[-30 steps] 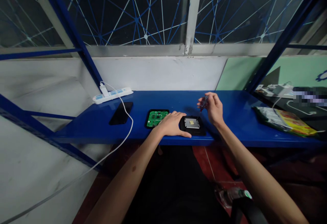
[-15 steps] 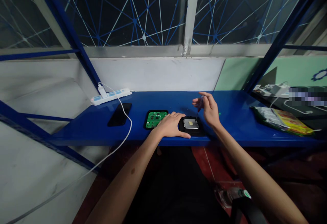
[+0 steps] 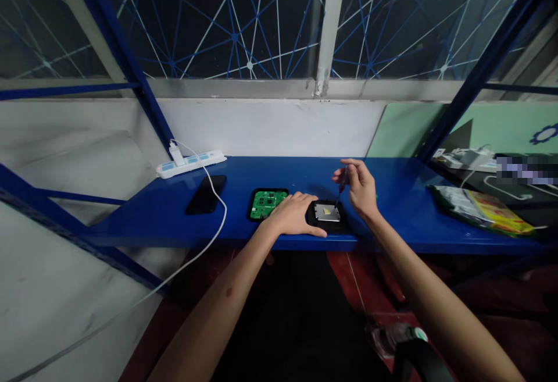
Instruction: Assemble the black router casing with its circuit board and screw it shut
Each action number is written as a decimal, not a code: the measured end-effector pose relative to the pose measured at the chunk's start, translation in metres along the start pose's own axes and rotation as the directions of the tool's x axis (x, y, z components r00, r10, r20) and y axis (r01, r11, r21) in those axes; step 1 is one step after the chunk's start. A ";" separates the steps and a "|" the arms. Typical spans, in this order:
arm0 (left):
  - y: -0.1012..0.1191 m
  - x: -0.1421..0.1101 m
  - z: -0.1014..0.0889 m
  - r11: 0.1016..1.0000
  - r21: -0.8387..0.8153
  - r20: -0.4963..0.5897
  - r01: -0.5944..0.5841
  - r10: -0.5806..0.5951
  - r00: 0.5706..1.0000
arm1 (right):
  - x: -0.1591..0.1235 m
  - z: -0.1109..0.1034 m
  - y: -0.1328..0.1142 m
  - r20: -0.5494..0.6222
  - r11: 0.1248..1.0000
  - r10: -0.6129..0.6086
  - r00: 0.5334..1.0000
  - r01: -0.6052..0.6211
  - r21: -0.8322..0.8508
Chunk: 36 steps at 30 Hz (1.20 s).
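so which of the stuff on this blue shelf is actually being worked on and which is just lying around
In use:
left hand steadying black square casing with metal plate
right hand holding thin screwdriver

Lying about:
green circuit board in black tray
black phone
white power strip
yellow-green plastic packet

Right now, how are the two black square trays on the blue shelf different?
The left tray holds a green circuit board, while the right tray holds a silvery metal plate. The left tray lies free, with no hand on it; the right tray is pressed at its edge by the left hand. The right hand points a small screwdriver down at the right tray only. Both are black, flat and side by side on the blue shelf.
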<state>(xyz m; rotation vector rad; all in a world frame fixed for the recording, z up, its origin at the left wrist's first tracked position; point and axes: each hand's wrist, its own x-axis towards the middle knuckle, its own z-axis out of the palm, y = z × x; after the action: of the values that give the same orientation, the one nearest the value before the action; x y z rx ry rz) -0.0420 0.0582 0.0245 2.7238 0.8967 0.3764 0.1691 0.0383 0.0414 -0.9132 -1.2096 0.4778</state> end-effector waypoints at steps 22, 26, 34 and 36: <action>0.001 0.000 0.000 1.000 -0.003 -0.015 -0.006 0.006 1.000 | -0.002 0.011 0.003 0.042 0.999 0.029 0.999 -0.031 0.038; 0.001 0.000 0.001 1.000 0.002 -0.002 0.008 -0.008 1.000 | 0.000 0.012 0.004 -0.001 1.000 0.014 1.000 -0.014 0.011; 0.001 -0.001 0.002 1.000 -0.009 -0.011 0.009 -0.009 1.000 | -0.007 0.020 0.001 -0.043 1.000 -0.026 0.999 0.026 -0.010; 0.001 -0.001 0.002 1.000 -0.012 -0.018 0.005 -0.005 1.000 | -0.008 0.019 0.002 -0.056 0.999 -0.036 0.998 0.036 -0.004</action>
<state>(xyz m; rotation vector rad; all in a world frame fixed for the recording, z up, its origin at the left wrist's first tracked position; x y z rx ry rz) -0.0417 0.0568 0.0229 2.7112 0.9033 0.4043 0.1491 0.0395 0.0365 -0.9003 -1.1736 0.4191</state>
